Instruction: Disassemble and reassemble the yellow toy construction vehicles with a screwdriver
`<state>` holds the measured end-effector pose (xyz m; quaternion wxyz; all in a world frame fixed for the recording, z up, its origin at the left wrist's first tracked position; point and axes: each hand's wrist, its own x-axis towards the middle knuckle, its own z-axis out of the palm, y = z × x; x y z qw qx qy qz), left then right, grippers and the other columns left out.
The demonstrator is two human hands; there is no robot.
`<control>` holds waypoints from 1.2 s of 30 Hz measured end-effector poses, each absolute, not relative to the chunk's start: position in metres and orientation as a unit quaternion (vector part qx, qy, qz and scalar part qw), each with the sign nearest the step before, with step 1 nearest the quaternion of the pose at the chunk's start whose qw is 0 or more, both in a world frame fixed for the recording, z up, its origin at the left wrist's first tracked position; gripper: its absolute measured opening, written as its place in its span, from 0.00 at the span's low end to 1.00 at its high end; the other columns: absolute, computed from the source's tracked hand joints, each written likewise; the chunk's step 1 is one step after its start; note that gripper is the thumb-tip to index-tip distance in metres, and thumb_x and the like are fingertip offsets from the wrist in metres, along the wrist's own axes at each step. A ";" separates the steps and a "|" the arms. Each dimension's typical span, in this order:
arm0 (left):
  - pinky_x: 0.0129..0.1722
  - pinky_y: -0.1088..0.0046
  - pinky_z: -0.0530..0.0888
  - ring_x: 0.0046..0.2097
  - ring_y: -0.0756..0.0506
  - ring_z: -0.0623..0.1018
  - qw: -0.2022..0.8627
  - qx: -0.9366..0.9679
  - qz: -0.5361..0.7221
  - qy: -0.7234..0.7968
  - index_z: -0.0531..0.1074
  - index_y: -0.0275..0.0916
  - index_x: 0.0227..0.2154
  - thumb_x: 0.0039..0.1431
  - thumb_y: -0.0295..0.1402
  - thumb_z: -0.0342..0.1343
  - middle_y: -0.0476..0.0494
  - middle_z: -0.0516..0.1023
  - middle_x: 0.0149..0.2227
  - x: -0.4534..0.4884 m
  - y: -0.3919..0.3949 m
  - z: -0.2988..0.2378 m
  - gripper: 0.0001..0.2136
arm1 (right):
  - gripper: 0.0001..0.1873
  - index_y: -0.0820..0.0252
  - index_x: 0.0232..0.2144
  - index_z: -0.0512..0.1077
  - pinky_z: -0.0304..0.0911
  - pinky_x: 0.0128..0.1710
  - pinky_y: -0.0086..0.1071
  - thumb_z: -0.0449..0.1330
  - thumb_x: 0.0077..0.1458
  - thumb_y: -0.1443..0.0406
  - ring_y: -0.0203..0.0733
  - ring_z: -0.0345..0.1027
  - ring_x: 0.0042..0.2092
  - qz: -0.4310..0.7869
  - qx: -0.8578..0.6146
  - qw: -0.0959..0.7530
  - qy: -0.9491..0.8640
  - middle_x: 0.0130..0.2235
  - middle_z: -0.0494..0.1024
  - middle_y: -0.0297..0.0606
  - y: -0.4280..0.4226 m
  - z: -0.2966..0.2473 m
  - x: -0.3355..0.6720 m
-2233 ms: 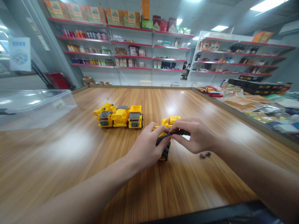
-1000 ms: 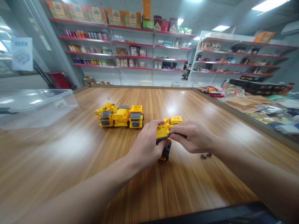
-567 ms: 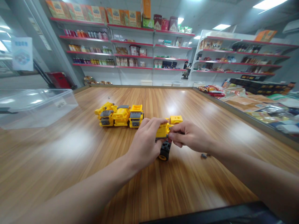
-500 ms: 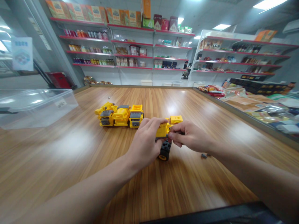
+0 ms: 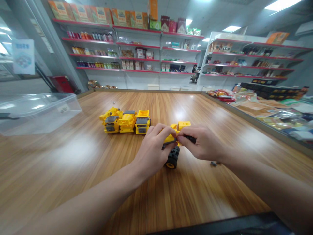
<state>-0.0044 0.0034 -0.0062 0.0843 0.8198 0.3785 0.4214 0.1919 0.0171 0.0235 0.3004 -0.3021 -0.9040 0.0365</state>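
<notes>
My left hand (image 5: 156, 143) is closed, thumb and fingers pinching a yellow toy truck part (image 5: 168, 140) with a dark edge. My right hand (image 5: 202, 142) is closed too, its fingertips meeting that part's right side. Inside its curled fingers shows a dark handle-like piece (image 5: 190, 139), mostly hidden. Below the left fingers stands a black chassis piece with a wheel (image 5: 172, 158) that has a yellow hub. Just behind the hands is another yellow block-shaped piece (image 5: 184, 124); whether it joins the held part I cannot tell.
Several yellow toy trucks (image 5: 127, 121) stand in a row left of my hands. Small dark bits (image 5: 213, 164) lie to the right. A clear plastic bin (image 5: 39, 112) is at the left, packaged goods (image 5: 259, 109) at the right. A black edge (image 5: 220, 225) borders the front.
The yellow part has tilted in my left hand. My right hand has turned, so the dark piece in its grip shows more. The trucks in the row stay put.
</notes>
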 end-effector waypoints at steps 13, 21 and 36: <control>0.46 0.63 0.67 0.45 0.42 0.70 0.090 0.833 0.403 0.368 0.69 0.43 0.39 0.59 0.29 0.57 0.46 0.72 0.42 -0.004 0.002 -0.007 0.06 | 0.08 0.62 0.26 0.69 0.52 0.28 0.30 0.55 0.57 0.71 0.33 0.58 0.26 -0.009 -0.252 0.272 -0.929 0.24 0.67 0.32 0.022 0.028 0.198; 0.47 0.62 0.67 0.46 0.42 0.70 0.103 0.833 0.403 0.364 0.68 0.44 0.40 0.60 0.29 0.57 0.45 0.72 0.42 -0.003 0.003 -0.007 0.07 | 0.04 0.64 0.33 0.71 0.53 0.29 0.30 0.58 0.53 0.71 0.34 0.58 0.28 0.005 -0.230 0.268 -0.936 0.26 0.68 0.32 0.023 0.028 0.202; 0.47 0.62 0.68 0.45 0.42 0.70 0.108 0.833 0.408 0.359 0.68 0.44 0.39 0.59 0.28 0.57 0.46 0.72 0.42 -0.004 0.003 -0.008 0.07 | 0.06 0.63 0.28 0.70 0.51 0.28 0.31 0.54 0.57 0.71 0.34 0.58 0.27 -0.020 -0.238 0.239 -0.941 0.26 0.68 0.33 0.021 0.029 0.200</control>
